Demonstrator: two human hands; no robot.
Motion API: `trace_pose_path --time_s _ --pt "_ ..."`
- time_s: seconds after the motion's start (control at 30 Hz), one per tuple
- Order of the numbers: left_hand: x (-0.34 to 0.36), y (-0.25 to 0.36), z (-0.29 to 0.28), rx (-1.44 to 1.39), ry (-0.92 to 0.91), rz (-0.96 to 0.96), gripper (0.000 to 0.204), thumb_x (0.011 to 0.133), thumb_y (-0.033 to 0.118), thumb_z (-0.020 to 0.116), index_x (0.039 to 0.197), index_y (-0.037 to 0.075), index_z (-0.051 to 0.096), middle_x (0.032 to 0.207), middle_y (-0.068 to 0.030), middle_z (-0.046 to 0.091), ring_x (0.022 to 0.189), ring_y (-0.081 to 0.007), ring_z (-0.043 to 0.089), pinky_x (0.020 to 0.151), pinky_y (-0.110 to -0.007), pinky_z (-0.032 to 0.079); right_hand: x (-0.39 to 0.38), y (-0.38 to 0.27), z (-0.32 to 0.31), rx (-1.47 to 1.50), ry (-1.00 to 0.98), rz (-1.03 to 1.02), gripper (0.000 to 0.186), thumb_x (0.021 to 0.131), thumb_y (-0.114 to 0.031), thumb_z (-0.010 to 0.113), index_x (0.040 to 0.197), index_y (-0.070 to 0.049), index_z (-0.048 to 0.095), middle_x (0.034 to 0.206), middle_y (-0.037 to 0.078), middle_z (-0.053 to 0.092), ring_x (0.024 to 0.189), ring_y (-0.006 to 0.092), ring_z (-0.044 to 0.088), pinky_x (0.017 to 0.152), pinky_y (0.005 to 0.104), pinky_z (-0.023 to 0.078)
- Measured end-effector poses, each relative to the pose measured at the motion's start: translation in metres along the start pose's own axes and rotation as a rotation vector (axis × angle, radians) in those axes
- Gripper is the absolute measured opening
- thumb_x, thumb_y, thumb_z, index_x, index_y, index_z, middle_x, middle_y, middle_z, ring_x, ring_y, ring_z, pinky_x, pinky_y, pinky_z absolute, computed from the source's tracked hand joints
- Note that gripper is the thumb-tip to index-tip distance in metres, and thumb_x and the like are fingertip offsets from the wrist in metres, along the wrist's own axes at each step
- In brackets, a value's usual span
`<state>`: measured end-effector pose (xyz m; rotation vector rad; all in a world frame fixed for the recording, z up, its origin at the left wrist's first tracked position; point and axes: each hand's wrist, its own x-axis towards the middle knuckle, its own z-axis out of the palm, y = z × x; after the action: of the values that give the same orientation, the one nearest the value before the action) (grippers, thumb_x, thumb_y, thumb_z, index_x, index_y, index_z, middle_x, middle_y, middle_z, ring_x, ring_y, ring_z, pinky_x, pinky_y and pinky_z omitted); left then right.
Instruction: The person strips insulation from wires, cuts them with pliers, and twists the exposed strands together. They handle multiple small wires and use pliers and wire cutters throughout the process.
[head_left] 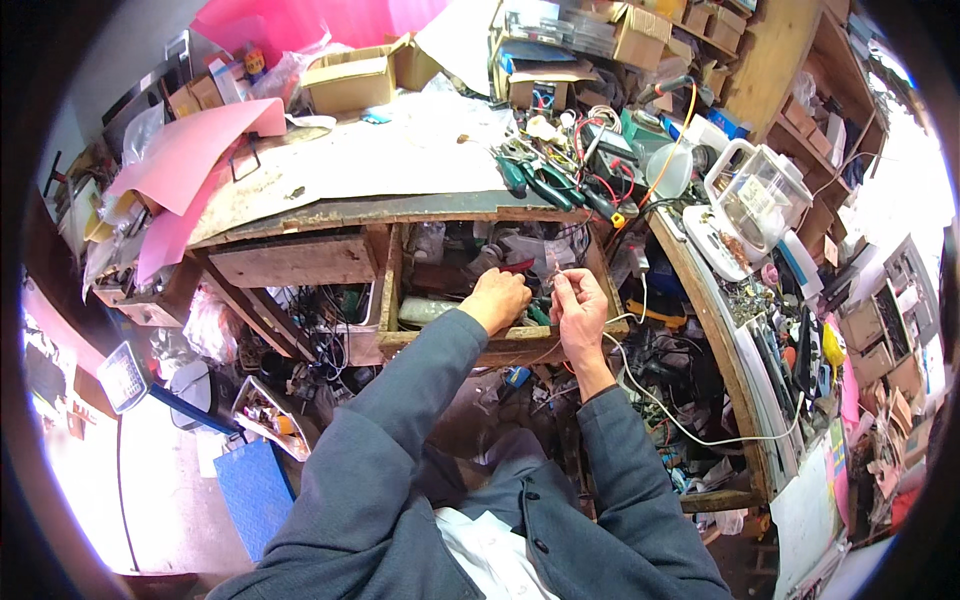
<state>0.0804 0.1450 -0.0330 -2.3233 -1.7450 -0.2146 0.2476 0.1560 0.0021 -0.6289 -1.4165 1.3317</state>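
An open wooden drawer juts from the workbench, filled with clear plastic bags and small parts. My left hand is over it, back upward and fingers curled; what they hold, if anything, is hidden. Just beyond those fingers shows a red piece, its kind unclear. To the right, above the drawer's front, my right hand is closed in a pinch with thumb and forefinger. A small thin item shows at its fingertips, too small to name.
Green-handled pliers and test leads crowd the bench's edge beyond the drawer. A white cable loops past my right forearm. Clear plastic containers stand at right, cardboard boxes at the back. A pink sheet overhangs at left.
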Motion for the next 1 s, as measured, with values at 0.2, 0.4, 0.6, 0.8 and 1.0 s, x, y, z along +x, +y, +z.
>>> trace_pose_path --time_s 0.2,0.4,0.6,0.8,1.0 --pt "-0.006 -0.005 -0.028 -0.112 0.003 0.011 0.013 0.084 0.021 0.065 0.084 0.013 0.075 0.082 -0.0079 0.072 0.088 -0.0311 0.070 0.074 -0.044 0.054 -0.002 0.001 -0.003 0.094 0.060 -0.016 0.010 0.102 -0.012 0.059 0.097 -0.003 0.057 0.067 -0.001 0.054 0.052 0.0055 0.047 0.046 0.0233 0.041" --pt "-0.012 0.010 -0.061 -0.502 0.298 -0.293 0.017 0.095 0.024 0.065 0.098 0.007 0.070 0.087 -0.0069 0.074 0.076 -0.0242 0.069 0.069 -0.038 0.055 0.000 0.005 -0.002 0.194 0.187 -0.070 0.012 0.105 -0.015 0.054 0.103 -0.003 0.052 0.068 0.002 0.054 0.052 0.0070 0.046 0.045 0.0247 0.044" --pt "-0.019 -0.003 -0.083 -1.498 0.674 -0.480 0.014 0.103 0.018 0.060 0.103 0.005 0.067 0.093 -0.0027 0.073 0.073 -0.0068 0.063 0.066 -0.023 0.053 0.000 0.004 0.002 0.189 0.171 -0.054 0.013 0.105 -0.016 0.053 0.102 -0.003 0.052 0.067 0.003 0.055 0.051 0.0068 0.047 0.045 0.0250 0.045" --pt "-0.066 -0.003 -0.107 -1.519 0.773 -0.471 0.019 0.103 0.022 0.059 0.111 0.005 0.065 0.108 -0.0079 0.071 0.091 -0.0118 0.069 0.084 -0.031 0.060 0.000 0.004 0.002 -0.066 0.098 -0.047 0.013 0.105 -0.016 0.052 0.101 -0.004 0.052 0.064 0.002 0.058 0.049 0.0056 0.047 0.044 0.0231 0.039" --pt "-0.137 0.024 -0.106 -1.005 0.798 -0.321 0.015 0.099 0.003 0.059 0.112 -0.001 0.066 0.112 -0.0118 0.072 0.097 -0.0163 0.070 0.083 -0.032 0.061 -0.031 -0.037 0.038 0.197 -0.274 0.483 0.021 0.107 -0.028 0.048 0.103 -0.007 0.050 0.071 0.008 0.065 0.047 0.0120 0.055 0.041 0.0247 0.041"
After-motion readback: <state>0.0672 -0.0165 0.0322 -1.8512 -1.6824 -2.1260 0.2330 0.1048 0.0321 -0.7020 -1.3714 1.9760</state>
